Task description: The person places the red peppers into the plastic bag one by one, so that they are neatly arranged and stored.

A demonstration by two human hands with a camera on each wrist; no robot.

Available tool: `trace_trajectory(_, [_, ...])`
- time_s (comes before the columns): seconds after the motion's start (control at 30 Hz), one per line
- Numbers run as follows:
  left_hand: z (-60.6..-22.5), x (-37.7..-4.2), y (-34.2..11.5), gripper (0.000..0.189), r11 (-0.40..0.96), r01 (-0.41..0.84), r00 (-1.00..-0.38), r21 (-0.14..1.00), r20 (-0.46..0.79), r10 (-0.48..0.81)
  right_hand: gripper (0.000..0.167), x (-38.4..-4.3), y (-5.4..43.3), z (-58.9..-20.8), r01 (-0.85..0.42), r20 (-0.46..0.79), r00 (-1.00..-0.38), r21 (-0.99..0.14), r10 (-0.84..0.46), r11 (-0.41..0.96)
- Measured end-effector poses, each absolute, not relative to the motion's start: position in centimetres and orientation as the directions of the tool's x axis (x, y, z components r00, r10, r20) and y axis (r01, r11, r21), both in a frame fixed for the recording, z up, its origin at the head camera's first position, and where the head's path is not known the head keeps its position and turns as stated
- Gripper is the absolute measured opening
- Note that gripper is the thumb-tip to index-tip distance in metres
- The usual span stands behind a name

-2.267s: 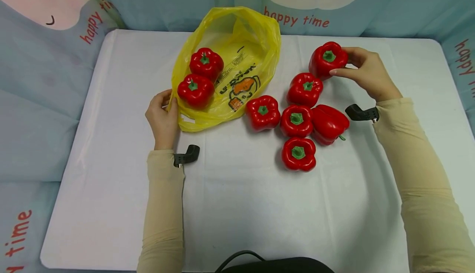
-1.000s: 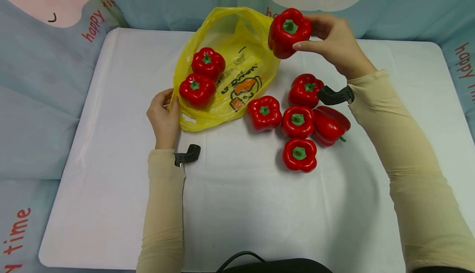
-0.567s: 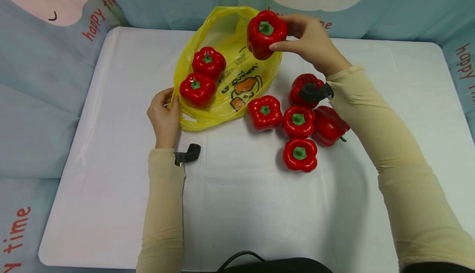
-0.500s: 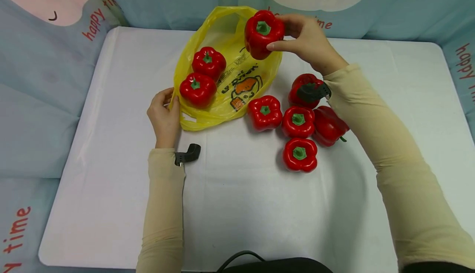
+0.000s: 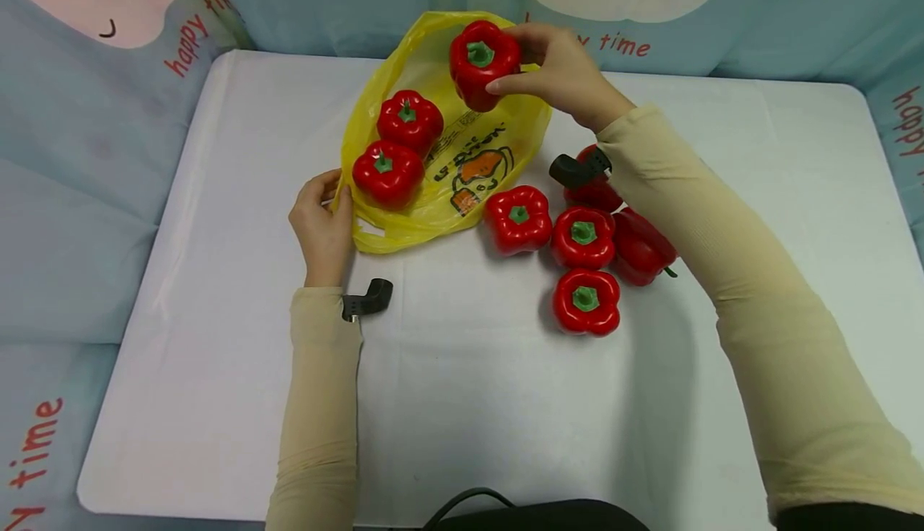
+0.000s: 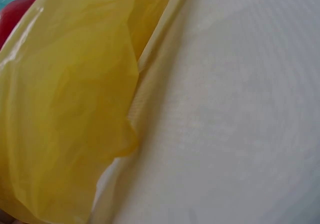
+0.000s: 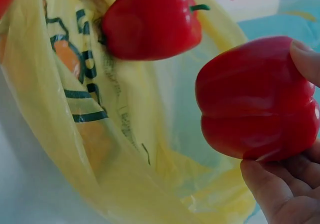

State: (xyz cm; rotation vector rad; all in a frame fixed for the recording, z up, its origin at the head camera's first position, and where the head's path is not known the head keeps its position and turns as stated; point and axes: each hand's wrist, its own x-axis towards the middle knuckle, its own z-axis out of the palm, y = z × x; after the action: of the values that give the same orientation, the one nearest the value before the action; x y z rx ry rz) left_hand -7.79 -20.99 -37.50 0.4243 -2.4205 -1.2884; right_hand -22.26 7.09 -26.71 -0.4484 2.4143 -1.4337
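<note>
My right hand [image 5: 559,74] grips a red bell pepper [image 5: 484,64] with a green stem, thumb on its near side, above the far part of a yellow plastic bag [image 5: 530,126]. The right wrist view shows this held pepper [image 7: 257,99] between thumb and fingers, apart from the bag. Two more red bell peppers [image 5: 410,123] sit inside the bag at its left. At the bag's left edge my left hand [image 5: 325,222] pinches the rim. In the left wrist view the yellow plastic [image 6: 70,99] fills the left side; the hand is almost out of sight.
Several red bell peppers [image 5: 583,237] stand close together on the white table [image 5: 462,403] right of the bag; one lies on its side. My right forearm [image 5: 722,242] and wrist camera partly cover some. A patterned blue curtain [image 5: 325,2] hangs behind the table.
My right hand has lifted a bell pepper from the back right of the group and carried it left, over the bag. My left hand has stayed at the bag's rim.
</note>
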Motion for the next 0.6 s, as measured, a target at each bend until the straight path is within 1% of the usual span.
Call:
trace_trajectory(0.13, [-37.5,-7.8,-21.0,0.025,0.537,-0.087,-0.888,0.839,0.179,-0.424,0.064,-22.7,6.3,-27.0,-0.129,-0.121,-0.893,-0.854,-0.433,0.504])
trace_trajectory(0.37, [-37.5,-7.8,-21.1,0.025,0.535,-0.086,-0.89,0.841,0.177,-0.421,0.062,-23.3,5.2,-27.8,-0.14,-0.108,-0.889,-0.862,-0.446,0.488])
trace_trajectory(0.6, [-37.5,-7.7,-21.0,0.026,0.533,-0.09,-0.89,0.841,0.172,-0.423,0.065,-23.8,4.2,-28.5,-0.088,-0.152,-0.894,-0.862,-0.421,0.498])
